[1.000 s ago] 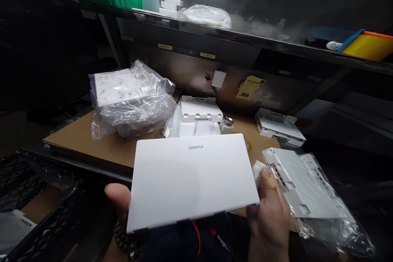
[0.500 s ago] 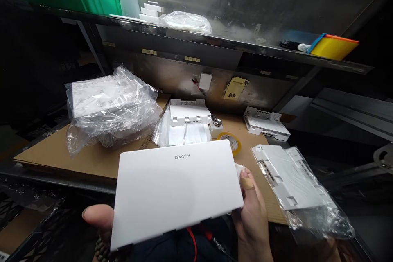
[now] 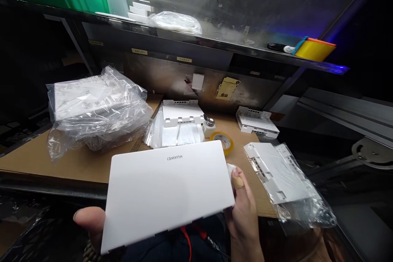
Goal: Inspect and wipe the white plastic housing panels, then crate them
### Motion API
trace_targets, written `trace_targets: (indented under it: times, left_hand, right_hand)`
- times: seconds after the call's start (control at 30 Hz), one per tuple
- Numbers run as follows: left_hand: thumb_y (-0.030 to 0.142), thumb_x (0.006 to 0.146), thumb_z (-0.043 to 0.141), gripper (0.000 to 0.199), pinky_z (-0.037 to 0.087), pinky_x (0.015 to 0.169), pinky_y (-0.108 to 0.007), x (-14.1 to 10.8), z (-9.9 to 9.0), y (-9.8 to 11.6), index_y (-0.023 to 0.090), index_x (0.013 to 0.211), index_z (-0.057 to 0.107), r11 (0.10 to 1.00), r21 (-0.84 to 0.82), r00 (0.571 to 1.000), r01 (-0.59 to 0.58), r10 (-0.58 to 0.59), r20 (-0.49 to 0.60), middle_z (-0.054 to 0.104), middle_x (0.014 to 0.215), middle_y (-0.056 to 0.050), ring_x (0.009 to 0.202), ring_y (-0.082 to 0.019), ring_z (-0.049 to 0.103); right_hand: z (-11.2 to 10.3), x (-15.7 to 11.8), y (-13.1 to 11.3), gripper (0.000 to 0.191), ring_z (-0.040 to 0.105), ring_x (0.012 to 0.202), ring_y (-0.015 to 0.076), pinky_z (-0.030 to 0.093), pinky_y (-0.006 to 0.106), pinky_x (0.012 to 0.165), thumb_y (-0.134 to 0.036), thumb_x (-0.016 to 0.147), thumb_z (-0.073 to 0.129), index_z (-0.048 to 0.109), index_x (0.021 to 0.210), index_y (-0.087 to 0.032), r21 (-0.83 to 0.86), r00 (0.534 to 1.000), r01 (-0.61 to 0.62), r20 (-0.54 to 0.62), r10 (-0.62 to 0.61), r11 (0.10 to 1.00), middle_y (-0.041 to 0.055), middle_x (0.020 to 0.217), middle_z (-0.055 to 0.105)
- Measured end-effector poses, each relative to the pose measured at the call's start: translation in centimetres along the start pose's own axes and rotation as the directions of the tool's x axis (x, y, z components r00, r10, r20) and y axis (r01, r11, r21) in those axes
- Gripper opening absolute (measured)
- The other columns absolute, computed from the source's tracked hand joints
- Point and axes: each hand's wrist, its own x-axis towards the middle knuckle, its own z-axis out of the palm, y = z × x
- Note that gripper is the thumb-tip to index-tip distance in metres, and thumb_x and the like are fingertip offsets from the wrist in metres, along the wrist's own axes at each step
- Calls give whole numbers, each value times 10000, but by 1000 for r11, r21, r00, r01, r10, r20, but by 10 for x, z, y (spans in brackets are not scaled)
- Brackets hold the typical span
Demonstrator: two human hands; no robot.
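Brown cardboard (image 3: pixel 27 157) lies across the workbench, beneath a dark metal shelf (image 3: pixel 227 45). From my remote post I see the right hand (image 3: pixel 242 213) closed on the right edge of a white panel (image 3: pixel 168 196), its bandaged thumb beside a white wad (image 3: pixel 231 169). I find the left hand (image 3: pixel 93 221) at the panel's lower left, thumb jutting outward, fingers hidden; I cannot tell whether they grip. The panel tilts before the torso, near a yellow tape roll (image 3: pixel 229 145). A plastic-wrapped stack (image 3: pixel 92 102) sits leftward.
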Motion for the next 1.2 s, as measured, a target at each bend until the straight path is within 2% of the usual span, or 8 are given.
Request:
trace_targets:
  times: [0.2,0.33,0.43,0.53,0.6,0.67,0.9,1.2]
  left_hand:
    - [911,580,686,577,588,986,-512,-9,-16,22,507,972,812,981,-4,951,193,-188,-244,823,976,77,1235,-392,669]
    - [514,645,907,456,632,884,-472,10,3,46,341,1054,805,944,274,887,186,-41,-461,826,1014,2,1096,-382,731]
    - [480,634,948,475,645,775,-363,23,23,56,234,1011,797,846,495,852,198,102,-514,824,926,-30,907,-310,767]
    - [490,677,912,287,611,808,-293,26,30,60,295,868,824,620,783,896,50,319,-309,821,906,28,880,-252,746]
    - [505,764,817,188,592,870,-331,26,27,62,342,855,843,454,888,942,-70,322,-90,822,966,33,950,-279,729]
    - [522,834,706,234,576,921,-406,29,22,63,344,863,855,394,906,966,-154,251,55,825,988,-5,1008,-331,721]
    - [404,903,620,240,550,988,-490,40,7,55,357,889,855,354,874,939,-334,206,276,832,917,-33,943,-343,760]
    - [506,860,764,257,451,1084,-526,40,20,56,275,798,858,487,827,959,-282,173,225,802,781,-103,812,-328,738]
  right_hand:
    - [-1,-2,-1,493,690,749,191,522,261,602,-602,857,738,609,1179,-252,-19,1000,10,-30,-10,1000,0,925,755]
    - [-10,1,1,438,709,794,200,549,286,663,-585,898,703,576,1161,-259,-88,993,108,57,-103,990,16,945,758]
    - [-18,9,-3,401,717,819,190,570,328,765,-537,919,701,554,1148,-243,-199,943,333,63,-327,922,46,1002,765]
    - [-22,14,-16,335,672,642,128,564,307,684,-510,966,643,520,1137,-250,-213,913,400,3,-409,891,47,1070,769]
    - [-21,13,-24,320,634,536,111,536,288,541,-528,987,591,513,1138,-257,-135,955,296,51,-292,946,63,1155,760]
    - [-18,10,-28,337,645,524,130,526,292,474,-552,979,584,533,1120,-250,-54,974,185,141,-176,981,78,1174,757]
    - [-14,7,-25,345,670,630,187,541,305,522,-556,924,663,631,971,-215,68,985,82,148,-92,994,29,832,733]
    - [-15,8,-25,384,602,605,162,507,292,560,-573,904,677,682,859,-192,-6,993,96,67,-96,995,18,745,672]
